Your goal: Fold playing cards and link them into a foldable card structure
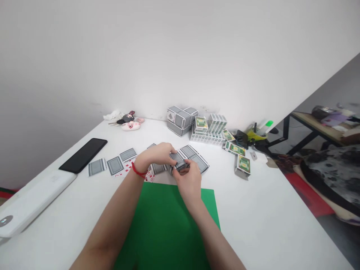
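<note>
My left hand (158, 154), with a red string round its wrist, is curled over the top of a small folded block of grey-backed playing cards (178, 160). My right hand (189, 179) pinches the same block from below and the near side. Both hands meet just beyond the far edge of a green sheet (165, 225) on the white table (267, 217). Loose grey-backed cards (114, 165) lie face down to the left of the hands, and more folded cards (197, 157) lie to the right. A few face-up red cards (128, 167) show under my left wrist.
A black phone (83, 154) and a white flat device (33, 200) lie at the left. Folded card cubes (181, 120), stacked green card boxes (209, 125) and loose boxes (243, 164) sit at the back by the wall. Small toys (129, 123) lie at back left. Another table (323, 127) stands right.
</note>
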`<state>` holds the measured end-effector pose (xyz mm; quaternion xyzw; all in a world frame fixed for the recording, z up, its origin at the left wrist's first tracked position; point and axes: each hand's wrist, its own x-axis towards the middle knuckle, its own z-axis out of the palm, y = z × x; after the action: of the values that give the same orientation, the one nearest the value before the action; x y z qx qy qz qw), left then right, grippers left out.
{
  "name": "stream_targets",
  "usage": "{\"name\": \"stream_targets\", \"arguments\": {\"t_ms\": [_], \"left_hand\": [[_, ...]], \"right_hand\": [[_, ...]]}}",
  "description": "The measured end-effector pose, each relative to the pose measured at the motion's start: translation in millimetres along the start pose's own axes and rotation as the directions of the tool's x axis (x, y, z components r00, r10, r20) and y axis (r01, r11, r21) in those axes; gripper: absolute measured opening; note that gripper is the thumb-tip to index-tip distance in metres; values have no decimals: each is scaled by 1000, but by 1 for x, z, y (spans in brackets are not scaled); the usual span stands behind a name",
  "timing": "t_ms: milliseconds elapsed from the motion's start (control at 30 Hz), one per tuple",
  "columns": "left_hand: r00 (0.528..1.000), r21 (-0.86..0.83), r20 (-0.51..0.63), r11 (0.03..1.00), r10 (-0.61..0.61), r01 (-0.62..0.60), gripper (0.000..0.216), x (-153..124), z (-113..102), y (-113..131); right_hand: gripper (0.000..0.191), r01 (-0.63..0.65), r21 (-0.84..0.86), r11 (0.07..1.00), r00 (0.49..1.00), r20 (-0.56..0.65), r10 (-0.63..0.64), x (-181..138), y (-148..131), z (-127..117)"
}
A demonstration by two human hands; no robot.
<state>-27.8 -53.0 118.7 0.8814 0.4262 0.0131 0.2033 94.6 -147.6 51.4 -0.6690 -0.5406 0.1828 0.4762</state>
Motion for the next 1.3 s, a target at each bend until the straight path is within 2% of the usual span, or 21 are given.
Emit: {"name": "stream_targets", "arguments": {"t_ms": [133,267,400,567,800,867,933,1000,1067,1300], "left_hand": [[1000,-13,0,1000,12,-12,26,-1,-1,2],[1000,-21,-1,1000,23,-23,24,-2,-1,2],[1000,-17,-7,1000,23,-23,24,-2,-1,3],[1000,-11,-9,1000,8,-8,24,0,0,2],[1000,8,-16,1000,5,-4,27,0,1,3],[1000,6,-7,1000,8,-8,27,0,1,4],[1000,4,-2,1000,8,-8,27,0,0,5],[1000,4,-1,1000,3,-3,28,0,0,5],[1000,7,-10,1000,-8,8,29,0,1,5],[1000,10,-27,1000,-5,5,27,-1,2,4]], "right_hand": [[47,57,-120,991,998,16,-56,2,0,-4],[48,144,-157,977,989,0,-146,1,5,-3],[47,130,-142,981,991,30,-127,8,7,-4],[43,174,-177,969,984,65,-165,20,6,-8],[60,143,-79,986,974,188,-126,16,14,-13],[54,162,-64,985,977,148,-151,10,18,-15],[39,210,-96,973,975,94,-201,6,21,-19],[21,299,-184,936,954,94,-286,5,24,-23],[11,408,-286,867,913,145,-382,5,27,-27],[19,636,-535,557,764,330,-555,17,35,-38]]}}
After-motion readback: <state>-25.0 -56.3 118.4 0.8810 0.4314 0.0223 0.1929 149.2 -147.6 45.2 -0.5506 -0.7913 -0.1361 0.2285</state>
